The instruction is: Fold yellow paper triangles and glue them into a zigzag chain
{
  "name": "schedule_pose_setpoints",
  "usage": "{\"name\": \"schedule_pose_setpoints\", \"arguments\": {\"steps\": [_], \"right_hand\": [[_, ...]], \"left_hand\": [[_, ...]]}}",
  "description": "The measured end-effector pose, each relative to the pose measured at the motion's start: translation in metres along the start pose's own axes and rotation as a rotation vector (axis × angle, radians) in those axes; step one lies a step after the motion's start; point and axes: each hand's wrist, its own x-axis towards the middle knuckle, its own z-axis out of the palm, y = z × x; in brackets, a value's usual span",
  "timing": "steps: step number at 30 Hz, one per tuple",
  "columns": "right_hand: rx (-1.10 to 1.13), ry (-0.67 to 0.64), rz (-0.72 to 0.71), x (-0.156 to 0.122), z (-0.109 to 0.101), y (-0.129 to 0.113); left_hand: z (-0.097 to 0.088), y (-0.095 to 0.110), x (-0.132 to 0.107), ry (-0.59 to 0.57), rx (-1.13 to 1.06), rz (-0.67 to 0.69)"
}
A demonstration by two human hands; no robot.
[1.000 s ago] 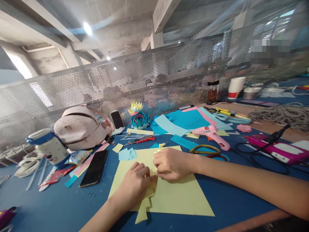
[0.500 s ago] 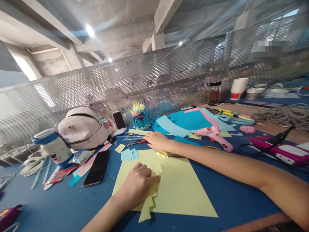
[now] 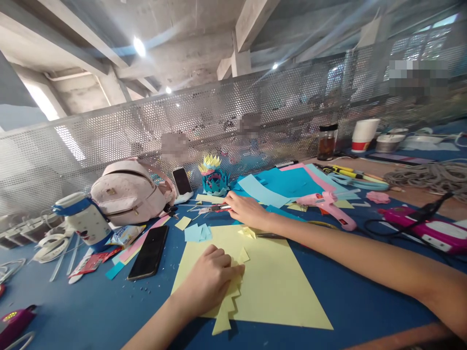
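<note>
My left hand [image 3: 214, 278] is closed, its fingertips pinching a zigzag yellow paper strip [image 3: 226, 313] of pointed pieces. The strip lies over a large pale-yellow paper sheet [image 3: 280, 287]. Beyond the sheet's far edge, my right hand [image 3: 245, 210] has its fingers closed round the end of a thin red-and-silver tool [image 3: 215, 208], whose exact kind I cannot make out. Small folded yellow paper pieces [image 3: 248, 232] sit near that wrist. Light-blue paper pieces [image 3: 198, 233] lie left of the sheet. A blue paper figure with a yellow spiky top [image 3: 214, 180] stands behind.
To the left are a black phone [image 3: 149, 253], a blue-lidded bottle [image 3: 85, 221] and a pink backpack [image 3: 126, 192]. A pink glue gun [image 3: 330, 206], blue paper sheets [image 3: 288, 182] and a magenta device [image 3: 423, 228] with a black cable lie on the right. A perforated metal screen [image 3: 146, 131] borders the back.
My right hand has closed on the red-and-silver tool, which has shifted and turned slightly at its fingertips. My left hand keeps its grip on the yellow strip. The view has moved slightly.
</note>
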Motion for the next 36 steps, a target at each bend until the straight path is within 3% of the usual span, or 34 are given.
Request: {"name": "schedule_pose_setpoints", "arguments": {"steps": [6, 12, 18, 22, 26, 29, 36], "right_hand": [[0.232, -0.002, 0.079, -0.052, -0.023, 0.005], [0.798, -0.024, 0.081, -0.093, -0.027, 0.012], [1.072, 0.005, 0.235, -0.093, -0.025, 0.015], [1.394, 0.008, 0.346, -0.094, -0.018, 0.011], [1.641, -0.018, 0.252, -0.093, -0.012, -0.003], [1.648, 0.003, 0.196, -0.086, -0.01, -0.019], [1.633, 0.027, 0.342, -0.067, 0.001, -0.055]], "left_hand": [[-0.003, 0.002, 0.001, -0.006, 0.008, 0.0], [-0.001, 0.001, 0.002, -0.002, 0.009, -0.002], [0.001, 0.002, 0.001, 0.03, -0.006, 0.005], [0.0, 0.003, 0.001, 0.028, -0.001, 0.011], [-0.002, 0.003, 0.001, 0.006, -0.001, 0.014], [-0.003, 0.003, 0.001, 0.002, 0.01, 0.015], [-0.002, 0.003, 0.001, -0.021, 0.046, 0.011]]}}
